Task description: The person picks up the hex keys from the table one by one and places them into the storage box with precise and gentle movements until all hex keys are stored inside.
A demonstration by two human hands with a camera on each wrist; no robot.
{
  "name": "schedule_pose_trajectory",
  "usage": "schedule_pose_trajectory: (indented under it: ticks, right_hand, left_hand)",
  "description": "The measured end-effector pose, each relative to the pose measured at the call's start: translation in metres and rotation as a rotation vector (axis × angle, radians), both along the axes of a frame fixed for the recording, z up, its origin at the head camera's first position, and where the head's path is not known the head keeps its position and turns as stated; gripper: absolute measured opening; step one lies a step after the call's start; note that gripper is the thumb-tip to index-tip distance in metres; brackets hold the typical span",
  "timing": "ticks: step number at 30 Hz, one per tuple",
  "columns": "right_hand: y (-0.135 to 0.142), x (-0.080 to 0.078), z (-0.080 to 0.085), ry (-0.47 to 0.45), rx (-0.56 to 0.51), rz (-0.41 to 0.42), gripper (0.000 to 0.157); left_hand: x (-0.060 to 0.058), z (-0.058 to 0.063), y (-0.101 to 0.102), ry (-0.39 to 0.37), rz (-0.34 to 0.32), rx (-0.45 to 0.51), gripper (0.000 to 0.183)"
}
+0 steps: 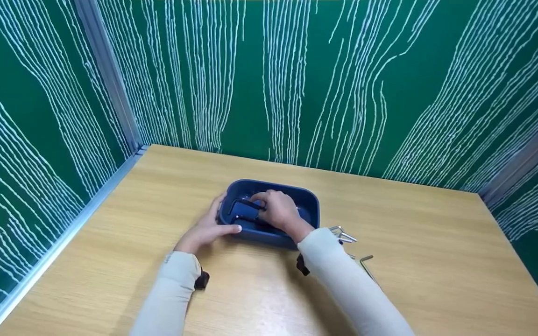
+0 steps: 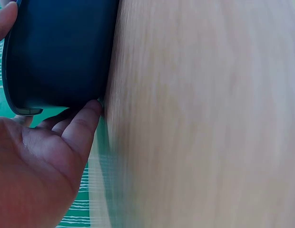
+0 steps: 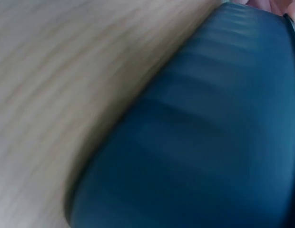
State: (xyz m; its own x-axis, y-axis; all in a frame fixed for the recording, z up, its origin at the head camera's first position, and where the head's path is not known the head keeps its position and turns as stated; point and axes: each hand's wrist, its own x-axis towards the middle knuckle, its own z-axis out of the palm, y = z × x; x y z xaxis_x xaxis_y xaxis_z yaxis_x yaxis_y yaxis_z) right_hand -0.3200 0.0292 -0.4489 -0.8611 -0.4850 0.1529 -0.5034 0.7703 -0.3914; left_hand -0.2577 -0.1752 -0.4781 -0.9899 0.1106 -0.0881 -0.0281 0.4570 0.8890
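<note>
A dark blue rectangular bin stands on the table with black L-shaped hex keys inside. My left hand holds the bin's left end, thumb on the near rim and fingers along the outer side. In the left wrist view those fingers touch the bin wall low down. Reaching into the bin, my right hand has curled fingers pinching the end of one black hex key. A second black hex key lies nearer the front wall, partly hidden by that hand. The right wrist view shows mostly the bin's outside.
Several silver hex keys lie on the wooden table right of the bin, partly behind my right sleeve. One more silver hex key is closer to me. Green panels with white lines enclose the table's back and sides.
</note>
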Motion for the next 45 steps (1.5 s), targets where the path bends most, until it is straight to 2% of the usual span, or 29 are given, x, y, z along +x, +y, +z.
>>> schedule_pose_trajectory:
  ticks: [8,21,31,38,45]
  right_hand:
    - [0.000,-0.004,-0.012,0.054,-0.002,-0.017,0.028]
    - [-0.006,-0.004,-0.018,-0.045,0.039,-0.055,0.027]
    - [-0.009,-0.004,-0.019,-0.045,0.102,-0.033,0.024]
    - [-0.007,-0.004,-0.020,0.004,0.147,0.024,0.021]
    - [-0.007,-0.006,-0.021,-0.040,0.130,0.025,0.019]
  left_hand:
    - [-0.002,-0.002,0.001,0.013,-0.024,0.070,0.095]
    - [0.000,-0.001,0.001,-0.016,-0.009,0.035,0.103]
    - [-0.001,-0.001,-0.001,-0.004,-0.008,0.034,0.103]
    - [-0.002,-0.001,0.000,0.029,-0.033,0.090,0.101]
    - [-0.001,-0.001,0.000,0.031,-0.020,0.079,0.098]
